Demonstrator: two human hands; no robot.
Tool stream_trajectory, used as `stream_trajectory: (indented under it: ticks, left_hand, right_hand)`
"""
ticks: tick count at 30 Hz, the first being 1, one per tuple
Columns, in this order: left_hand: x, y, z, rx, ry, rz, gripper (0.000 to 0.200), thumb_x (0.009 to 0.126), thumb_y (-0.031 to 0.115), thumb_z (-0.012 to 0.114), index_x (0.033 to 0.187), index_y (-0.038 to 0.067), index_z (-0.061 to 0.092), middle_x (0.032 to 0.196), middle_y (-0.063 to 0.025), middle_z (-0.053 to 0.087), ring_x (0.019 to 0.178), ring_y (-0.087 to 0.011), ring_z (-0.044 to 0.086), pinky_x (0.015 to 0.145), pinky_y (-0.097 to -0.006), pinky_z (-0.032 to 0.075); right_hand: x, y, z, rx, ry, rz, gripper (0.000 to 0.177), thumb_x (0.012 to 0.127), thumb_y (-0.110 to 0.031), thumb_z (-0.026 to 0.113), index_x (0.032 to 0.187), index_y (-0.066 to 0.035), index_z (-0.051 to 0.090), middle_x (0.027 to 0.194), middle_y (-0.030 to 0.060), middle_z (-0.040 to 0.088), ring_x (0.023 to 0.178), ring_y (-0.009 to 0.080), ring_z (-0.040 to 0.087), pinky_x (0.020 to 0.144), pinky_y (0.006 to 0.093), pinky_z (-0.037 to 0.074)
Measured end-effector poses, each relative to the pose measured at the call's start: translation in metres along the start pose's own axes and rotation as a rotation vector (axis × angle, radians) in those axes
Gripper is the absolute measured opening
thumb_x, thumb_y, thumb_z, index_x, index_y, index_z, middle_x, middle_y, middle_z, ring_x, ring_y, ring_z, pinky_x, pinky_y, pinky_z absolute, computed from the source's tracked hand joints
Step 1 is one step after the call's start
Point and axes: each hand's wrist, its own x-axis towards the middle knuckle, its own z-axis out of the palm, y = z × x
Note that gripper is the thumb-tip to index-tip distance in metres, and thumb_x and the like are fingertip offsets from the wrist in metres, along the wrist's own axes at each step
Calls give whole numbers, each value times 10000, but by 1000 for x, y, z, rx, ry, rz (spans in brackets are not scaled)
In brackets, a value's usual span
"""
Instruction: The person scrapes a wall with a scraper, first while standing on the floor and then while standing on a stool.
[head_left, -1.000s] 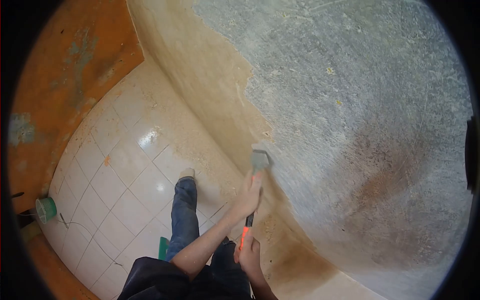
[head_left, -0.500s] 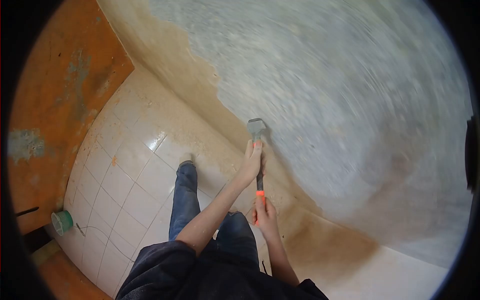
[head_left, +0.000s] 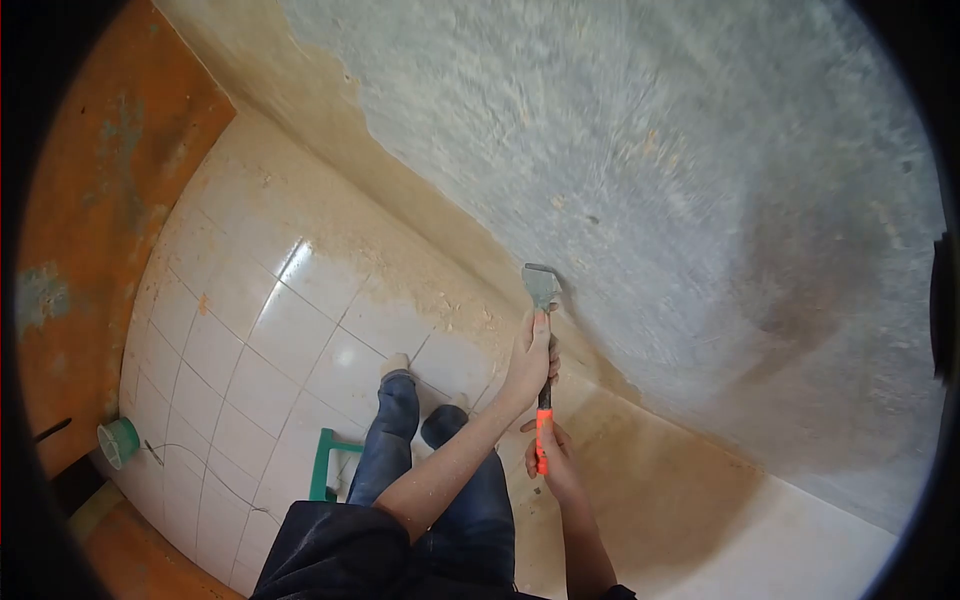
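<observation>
Both hands hold one long scraper (head_left: 542, 286) with a wide grey head and a black and orange handle. My left hand (head_left: 530, 362) is closed around the upper handle, just below the head. Lower down, my right hand (head_left: 556, 462) grips the orange end, some of its fingers partly loose. The scraper's blade lies against or close to the grey, patchy wall (head_left: 680, 200), near the border with a tan strip (head_left: 400, 185). Whether the edge touches the wall cannot be made out.
Debris lies on the white tiled floor (head_left: 240, 385) along the wall's foot. A green stool (head_left: 322, 462) stands beside my legs. At the far left are a green bucket (head_left: 118, 443), a thin wire and an orange, worn surface (head_left: 110, 200).
The scraper and both hands have shifted right and slightly down in view. The green stool has come into view, and both feet now show. Both hands still hold the handle.
</observation>
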Motion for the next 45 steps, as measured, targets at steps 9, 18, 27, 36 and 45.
stream_trajectory:
  ticks: [9, 18, 27, 36, 45]
  left_hand:
    - [16, -41, 12, -16, 97, 72, 357, 1043, 482, 313, 1128, 157, 434, 565, 52, 311, 392, -48, 258, 353, -230, 230]
    - [33, -51, 9, 30, 194, 228, 409, 1038, 487, 308, 949, 99, 403, 549, 31, 380, 379, -74, 344, 329, -267, 307]
    - [45, -61, 1, 91, 195, 155, 437, 1027, 546, 269, 929, 132, 370, 532, 39, 318, 373, -74, 308, 332, -261, 258]
    - [52, -28, -16, 100, 248, 170, 442, 1018, 567, 264, 934, 142, 352, 514, 31, 310, 358, -84, 290, 323, -272, 279]
    - [36, -36, -4, 154, 128, 152, 458, 1019, 574, 240, 897, 140, 323, 501, 34, 294, 347, -68, 270, 301, -261, 273]
  right_hand:
    - [20, 35, -32, -90, 181, 17, 600, 1006, -595, 333, 675, -103, 425, 497, -24, 375, 374, 78, 342, 358, 246, 277]
    - [26, 26, -37, -247, 228, -70, 615, 1015, -572, 332, 606, -116, 387, 460, -27, 335, 363, 89, 342, 357, 259, 256]
    - [31, 42, -31, -271, 234, -100, 597, 1032, -529, 326, 632, -96, 422, 491, -22, 369, 392, 93, 346, 385, 269, 275]
    - [39, 16, -9, -305, 203, -65, 549, 1037, -441, 391, 657, -50, 461, 544, -2, 420, 486, 101, 413, 468, 301, 339]
    - [28, 32, -9, -204, 242, -54, 556, 1037, -494, 351, 662, -89, 414, 515, -20, 370, 396, 87, 335, 380, 277, 276]
